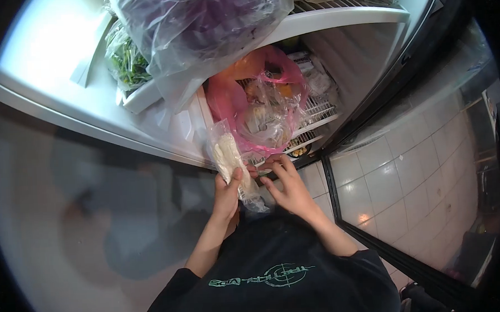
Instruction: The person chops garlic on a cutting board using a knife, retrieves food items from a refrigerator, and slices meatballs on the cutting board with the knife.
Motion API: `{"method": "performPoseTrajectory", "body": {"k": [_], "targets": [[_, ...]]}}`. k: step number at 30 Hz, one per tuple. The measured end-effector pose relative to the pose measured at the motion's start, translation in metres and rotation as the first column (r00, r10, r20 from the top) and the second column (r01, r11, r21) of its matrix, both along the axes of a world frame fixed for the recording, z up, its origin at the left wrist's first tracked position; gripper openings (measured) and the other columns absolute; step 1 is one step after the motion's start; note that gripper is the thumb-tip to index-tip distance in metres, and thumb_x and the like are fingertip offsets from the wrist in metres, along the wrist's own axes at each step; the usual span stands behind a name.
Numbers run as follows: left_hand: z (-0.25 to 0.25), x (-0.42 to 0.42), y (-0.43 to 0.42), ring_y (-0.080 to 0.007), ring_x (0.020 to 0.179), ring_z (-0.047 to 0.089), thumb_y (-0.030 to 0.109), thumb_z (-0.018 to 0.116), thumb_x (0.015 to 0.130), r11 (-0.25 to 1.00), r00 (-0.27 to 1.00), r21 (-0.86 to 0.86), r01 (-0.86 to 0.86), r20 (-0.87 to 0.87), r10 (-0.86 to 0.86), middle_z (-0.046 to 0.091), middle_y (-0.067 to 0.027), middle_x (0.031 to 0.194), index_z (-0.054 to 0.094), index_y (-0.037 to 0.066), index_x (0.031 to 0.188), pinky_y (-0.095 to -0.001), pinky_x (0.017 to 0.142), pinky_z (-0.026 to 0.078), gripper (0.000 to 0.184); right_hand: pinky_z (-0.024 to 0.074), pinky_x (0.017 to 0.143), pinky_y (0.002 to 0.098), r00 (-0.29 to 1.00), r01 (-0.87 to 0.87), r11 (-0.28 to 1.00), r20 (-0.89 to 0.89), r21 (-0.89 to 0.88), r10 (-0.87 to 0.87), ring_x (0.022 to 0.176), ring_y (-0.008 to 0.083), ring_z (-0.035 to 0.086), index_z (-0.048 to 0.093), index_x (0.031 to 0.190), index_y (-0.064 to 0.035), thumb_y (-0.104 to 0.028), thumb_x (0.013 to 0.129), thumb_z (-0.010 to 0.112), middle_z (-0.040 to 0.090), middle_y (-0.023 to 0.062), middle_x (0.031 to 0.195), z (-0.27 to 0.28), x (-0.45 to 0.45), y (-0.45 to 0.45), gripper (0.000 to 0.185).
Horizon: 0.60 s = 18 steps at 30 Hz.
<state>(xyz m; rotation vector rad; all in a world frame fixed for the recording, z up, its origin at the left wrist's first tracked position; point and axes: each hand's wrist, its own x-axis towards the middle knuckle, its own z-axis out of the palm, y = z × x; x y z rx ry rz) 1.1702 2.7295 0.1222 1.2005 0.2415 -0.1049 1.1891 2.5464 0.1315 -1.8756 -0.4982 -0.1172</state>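
Observation:
My left hand point(227, 197) grips a long clear plastic packet of whitish food point(227, 155), thumb across its front. The packet is tilted, its crumpled lower end hanging past my fingers; I cannot tell exactly what food it holds. Just to the right of the packet is my right hand point(289, 192), thumb and fingers apart and slightly curled, its fingertips close to my left fingers. Beyond both hands a pink plastic bag point(229, 104) sits in the open fridge, with clear bags of food inside its mouth.
Above hangs a large clear bag with purple contents point(199, 19), on the upper shelf point(344, 17). A bag of green leaves point(127, 64) is at the left, by the fridge's white door point(39, 65). Wire racks point(318, 109) hold more packets. Right of a dark frame lies a tiled floor point(401, 171).

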Motion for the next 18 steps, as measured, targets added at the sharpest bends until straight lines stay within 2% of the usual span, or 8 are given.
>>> {"method": "performPoseTrajectory", "body": {"k": [4,6,7,11,13,18], "targets": [[-0.001,-0.004,0.009,-0.0208,0.095,0.066,0.022,0.058,0.098,0.999,0.999,0.01,-0.035,0.001,0.035,0.066,-0.0132,0.105,0.054,-0.001,0.121,-0.0366,0.083,0.055,0.033,0.0445,0.09,0.0404,0.997,0.059,0.998,-0.043,0.012,-0.058,0.104,0.0374,0.055,0.059,0.109,-0.0006,-0.006,0.086,0.064,0.053,0.0173,0.11,0.001,0.017,-0.011,0.024],[0.005,-0.003,0.009,-0.0212,0.093,0.066,0.02,0.058,0.098,0.998,0.997,-0.026,-0.062,-0.053,0.06,0.066,-0.0135,0.105,0.055,-0.001,0.119,-0.0355,0.081,0.056,0.03,0.0473,0.085,0.0351,0.992,0.122,0.992,-0.039,-0.019,-0.123,0.1,0.0284,0.058,0.061,0.109,-0.0033,-0.005,0.087,0.063,0.057,0.0122,0.108,-0.008,0.026,-0.019,0.023],[0.009,-0.001,0.007,-0.0212,0.09,0.067,0.018,0.058,0.098,0.997,0.995,-0.036,-0.068,-0.07,0.066,0.066,-0.013,0.103,0.056,-0.002,0.116,-0.0349,0.08,0.056,0.027,0.0481,0.082,0.0343,0.988,0.13,0.991,-0.084,-0.027,-0.132,0.099,0.0267,0.059,0.061,0.109,-0.004,-0.005,0.088,0.062,0.057,0.0116,0.108,-0.008,0.029,-0.023,0.021],[0.001,-0.006,0.011,-0.0211,0.087,0.067,0.019,0.059,0.097,0.996,0.993,-0.048,-0.079,-0.092,0.075,0.066,-0.0127,0.1,0.057,-0.001,0.114,-0.0348,0.08,0.056,0.026,0.0484,0.081,0.0335,0.987,0.141,0.989,-0.076,-0.036,-0.143,0.099,0.026,0.059,0.061,0.11,-0.0049,-0.006,0.088,0.061,0.057,0.0114,0.11,-0.007,0.03,-0.031,0.022],[-0.003,-0.006,0.011,-0.0211,0.088,0.067,0.018,0.06,0.096,0.997,0.993,0.012,-0.076,-0.09,0.077,0.067,-0.0129,0.097,0.057,-0.002,0.112,-0.035,0.079,0.056,0.025,0.0487,0.08,0.0331,0.98,0.111,0.994,-0.165,-0.02,-0.113,0.099,0.0253,0.059,0.061,0.111,-0.0053,-0.006,0.089,0.061,0.056,0.0114,0.111,-0.007,0.027,-0.031,0.022],[-0.005,-0.002,0.008,-0.0201,0.084,0.067,0.018,0.061,0.096,0.998,0.997,0.04,-0.051,-0.055,0.053,0.067,-0.012,0.095,0.059,-0.001,0.11,-0.0341,0.076,0.055,0.024,0.0498,0.079,0.0324,0.98,0.125,0.992,-0.152,-0.035,-0.129,0.099,0.024,0.059,0.06,0.112,-0.0049,-0.007,0.089,0.061,0.055,0.0113,0.112,-0.021,0.025,-0.035,0.023]]}}
